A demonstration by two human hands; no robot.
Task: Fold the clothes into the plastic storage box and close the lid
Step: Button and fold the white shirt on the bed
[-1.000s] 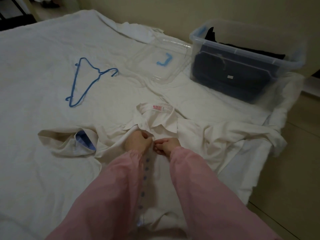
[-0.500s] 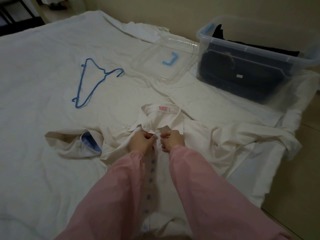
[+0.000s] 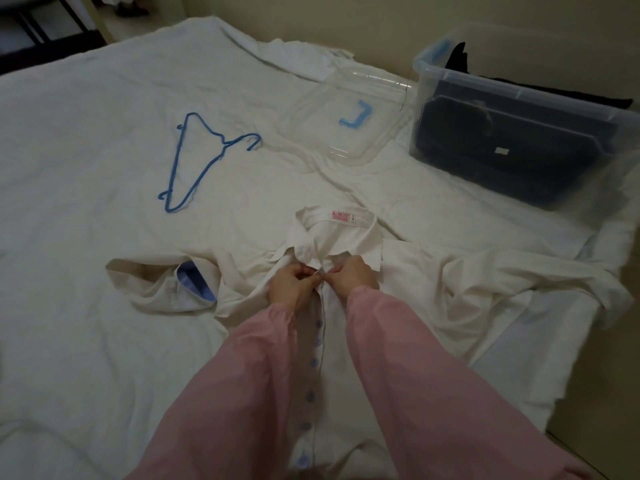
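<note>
A white button-up shirt (image 3: pixel 429 271) with blue buttons lies face up on the white bed, collar away from me, sleeves spread left and right. My left hand (image 3: pixel 292 284) and my right hand (image 3: pixel 351 275) meet just under the collar, each pinching an edge of the shirt's front placket at the top button. The clear plastic storage box (image 3: pixel 519 98) stands at the bed's far right corner with dark folded clothes inside. Its clear lid (image 3: pixel 349 123) with a blue latch lies flat on the bed left of the box.
A blue wire hanger (image 3: pixel 197 164) lies on the sheet at the upper left of the shirt. The bed's right edge drops to a tan floor (image 3: pixel 606 393). A beige wall runs behind the box.
Both hands have slid a little up the placket toward the collar, still pinching the shirt front. The view has shifted slightly; the shirt, hanger, lid and box stay where they were.
</note>
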